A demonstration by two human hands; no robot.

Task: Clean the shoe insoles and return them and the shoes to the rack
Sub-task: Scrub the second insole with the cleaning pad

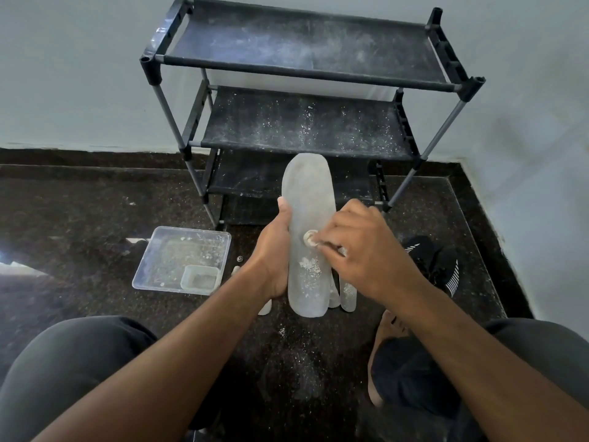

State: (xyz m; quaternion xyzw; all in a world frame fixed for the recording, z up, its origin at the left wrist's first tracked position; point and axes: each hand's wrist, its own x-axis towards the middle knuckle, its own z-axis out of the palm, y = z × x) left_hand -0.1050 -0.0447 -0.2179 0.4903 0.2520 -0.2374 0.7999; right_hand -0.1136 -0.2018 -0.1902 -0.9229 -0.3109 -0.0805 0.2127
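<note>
Centre of the frame: a pale grey insole [307, 224] held upright, toe end up toward the rack, heel end down near the floor. Left hand [274, 250] wrapped around the insole's left edge at mid-length, thumb lying along the front face, fingers hidden behind. Right hand [353, 250] just right of the insole, fingertips pinched shut on a small round whitish scrubbing piece [310, 239] pressed against the insole's face at about the middle; exact nature of that piece too blurred to tell. White powder [309, 264] clinging to the insole just below the pinch.

Behind and below the held insole, more pale insoles [348, 293] lying on the dark speckled floor [79, 218], partly hidden. Lower left of centre: a clear plastic tray [153, 250] with a smaller clear tub [200, 277] in its near right corner. Right of the hands: a black sneaker [439, 263] with white stripes on the floor. Upper centre: a black shoe rack [306, 63], fabric shelves dusted white, standing against the pale wall. Bottom of the frame: knees in dark trousers and a bare foot [384, 339].
</note>
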